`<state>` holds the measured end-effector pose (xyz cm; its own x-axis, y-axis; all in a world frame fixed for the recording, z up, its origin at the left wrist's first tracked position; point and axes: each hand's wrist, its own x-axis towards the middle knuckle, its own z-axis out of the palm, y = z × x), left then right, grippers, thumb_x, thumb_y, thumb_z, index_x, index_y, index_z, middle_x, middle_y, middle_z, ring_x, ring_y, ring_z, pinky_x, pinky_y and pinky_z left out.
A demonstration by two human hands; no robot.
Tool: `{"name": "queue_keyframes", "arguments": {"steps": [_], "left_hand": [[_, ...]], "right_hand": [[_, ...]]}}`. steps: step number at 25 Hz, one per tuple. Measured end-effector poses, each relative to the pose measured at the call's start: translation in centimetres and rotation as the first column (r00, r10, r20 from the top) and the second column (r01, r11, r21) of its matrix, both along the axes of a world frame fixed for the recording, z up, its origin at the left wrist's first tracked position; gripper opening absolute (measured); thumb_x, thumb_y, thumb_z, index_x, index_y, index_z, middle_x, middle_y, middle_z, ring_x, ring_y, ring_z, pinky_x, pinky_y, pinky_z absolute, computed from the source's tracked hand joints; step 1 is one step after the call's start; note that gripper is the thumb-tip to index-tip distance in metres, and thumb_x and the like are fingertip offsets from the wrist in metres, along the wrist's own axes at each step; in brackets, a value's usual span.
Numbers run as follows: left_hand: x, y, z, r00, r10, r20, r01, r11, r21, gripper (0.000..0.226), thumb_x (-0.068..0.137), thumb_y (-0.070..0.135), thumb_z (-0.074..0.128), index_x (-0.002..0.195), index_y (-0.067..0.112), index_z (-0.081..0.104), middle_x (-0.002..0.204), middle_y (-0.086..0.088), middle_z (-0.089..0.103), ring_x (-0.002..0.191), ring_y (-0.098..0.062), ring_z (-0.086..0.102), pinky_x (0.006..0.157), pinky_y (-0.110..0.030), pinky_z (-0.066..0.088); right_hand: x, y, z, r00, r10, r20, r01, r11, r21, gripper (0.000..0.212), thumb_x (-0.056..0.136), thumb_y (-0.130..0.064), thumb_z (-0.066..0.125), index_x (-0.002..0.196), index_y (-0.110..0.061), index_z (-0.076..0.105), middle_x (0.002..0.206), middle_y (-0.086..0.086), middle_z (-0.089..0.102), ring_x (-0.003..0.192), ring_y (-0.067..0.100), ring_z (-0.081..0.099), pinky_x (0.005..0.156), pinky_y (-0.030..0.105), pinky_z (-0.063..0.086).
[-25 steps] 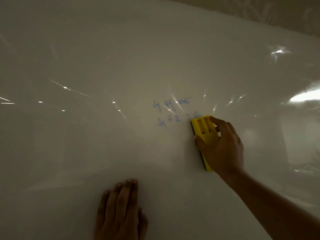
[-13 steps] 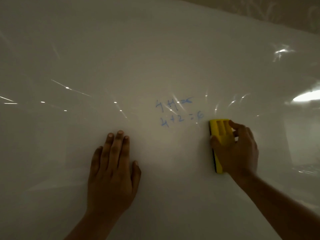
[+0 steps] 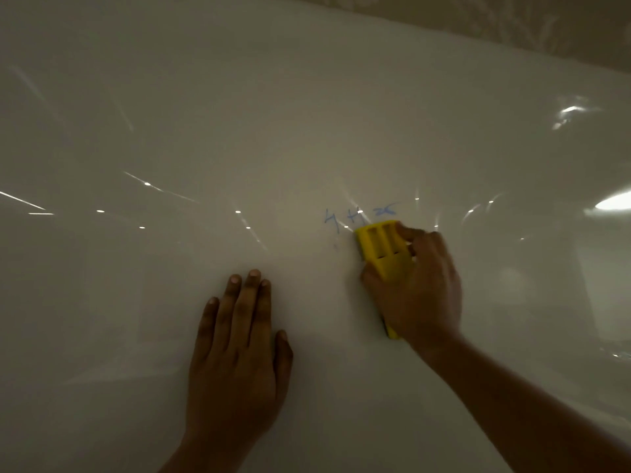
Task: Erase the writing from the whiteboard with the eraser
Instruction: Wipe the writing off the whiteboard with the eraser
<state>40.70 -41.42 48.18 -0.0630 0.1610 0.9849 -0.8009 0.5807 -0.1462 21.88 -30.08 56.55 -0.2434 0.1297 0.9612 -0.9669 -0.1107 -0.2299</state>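
Observation:
A glossy whiteboard (image 3: 239,114) fills the view. One line of blue writing (image 3: 358,215) shows right of centre; only a faint smudge is left below it. My right hand (image 3: 418,288) grips a yellow eraser (image 3: 382,245) pressed flat on the board, its upper end touching the bottom right of the writing. The eraser's lower part is hidden under my palm. My left hand (image 3: 239,339) lies flat on the board, fingers together, below and left of the writing, holding nothing.
The board's top edge (image 3: 444,46) runs diagonally at upper right, with patterned wall beyond it. Bright light reflections (image 3: 613,201) streak the board surface at the right and left.
My right hand swept the eraser left across the lower line of writing, which is gone now. My left hand came up from the bottom edge and rests flat on the board.

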Motion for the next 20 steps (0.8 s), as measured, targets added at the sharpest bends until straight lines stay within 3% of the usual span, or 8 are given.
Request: {"name": "queue_keyframes", "arguments": {"steps": [3,7,8,11,13,16,18,20], "left_hand": [[0.1,-0.2,0.1,1.000,-0.002,0.003,0.002,1.000,-0.009,0.058,0.097,0.029,0.044,0.149,0.002,0.043,0.160,-0.014,0.041,0.150,-0.031,0.036,0.122,-0.050,0.030],[0.2,-0.2,0.1,1.000,0.001,0.002,0.000,0.999,-0.037,0.059,0.096,0.029,0.045,0.149,0.002,0.043,0.159,-0.014,0.042,0.150,-0.030,0.036,0.122,-0.050,0.031],[0.1,-0.2,0.2,1.000,0.000,-0.002,0.000,0.999,-0.034,0.059,0.096,0.029,0.044,0.149,0.003,0.043,0.159,-0.014,0.042,0.150,-0.029,0.036,0.122,-0.050,0.031],[-0.2,-0.3,0.1,1.000,0.018,-0.020,-0.019,0.999,-0.027,0.059,0.096,0.030,0.043,0.148,0.002,0.044,0.159,-0.014,0.043,0.149,-0.029,0.037,0.120,-0.050,0.032],[-0.4,-0.3,0.1,0.999,0.031,-0.030,-0.032,0.999,-0.042,0.059,0.096,0.030,0.043,0.148,0.003,0.045,0.158,-0.013,0.044,0.148,-0.030,0.039,0.118,-0.052,0.035],[-0.5,-0.4,0.2,0.998,0.038,-0.051,-0.040,0.998,-0.052,0.058,0.095,0.029,0.043,0.146,0.003,0.048,0.156,-0.013,0.047,0.147,-0.029,0.039,0.116,-0.051,0.037],[-0.5,-0.1,0.4,0.998,0.041,-0.056,-0.045,0.997,-0.056,0.058,0.093,0.030,0.044,0.144,0.002,0.051,0.155,-0.013,0.048,0.146,-0.028,0.039,0.115,-0.051,0.037],[-0.4,0.0,0.5,0.997,0.052,-0.050,-0.055,0.997,-0.055,0.058,0.092,0.029,0.044,0.142,0.002,0.053,0.153,-0.014,0.050,0.144,-0.028,0.040,0.114,-0.050,0.037]], "right_hand": [[0.6,-0.4,0.6,0.995,0.064,0.073,-0.060,0.996,-0.064,0.060,0.063,-0.042,0.072,0.119,-0.026,0.058,0.107,0.001,0.059,0.098,0.029,0.060,0.081,0.038,0.050],[1.1,-0.7,-2.3,0.946,-0.022,-0.324,0.066,0.990,0.127,0.061,0.066,-0.048,0.066,0.122,-0.028,0.057,0.096,-0.001,0.056,0.087,0.026,0.059,0.073,0.035,0.049],[-0.4,-0.1,-2.0,0.954,-0.050,-0.295,0.088,0.989,0.116,0.061,0.066,-0.049,0.066,0.123,-0.030,0.056,0.098,0.001,0.059,0.089,0.029,0.061,0.075,0.037,0.051],[-5.4,1.9,0.8,0.988,-0.003,0.156,0.009,0.999,-0.039,0.064,0.069,-0.042,0.076,0.127,-0.026,0.056,0.113,0.005,0.061,0.102,0.034,0.062,0.085,0.043,0.052],[-5.9,2.0,1.8,0.968,0.011,0.252,0.017,0.994,-0.109,0.062,0.070,-0.037,0.078,0.127,-0.024,0.057,0.115,0.006,0.059,0.105,0.034,0.061,0.087,0.042,0.049],[-1.4,0.0,0.6,0.996,0.063,-0.067,-0.068,0.995,-0.067,0.051,0.067,-0.041,0.071,0.114,-0.033,0.053,0.099,0.004,0.060,0.091,0.031,0.061,0.077,0.037,0.049],[0.2,-0.9,-0.6,0.943,-0.009,-0.332,0.041,0.995,0.088,0.052,0.068,-0.048,0.065,0.117,-0.035,0.052,0.095,-0.003,0.055,0.086,0.023,0.057,0.072,0.032,0.046],[-2.1,-0.3,0.7,0.922,-0.144,-0.359,0.182,0.980,0.076,0.052,0.071,-0.050,0.065,0.121,-0.036,0.053,0.098,-0.003,0.059,0.090,0.025,0.060,0.074,0.031,0.046]]}}
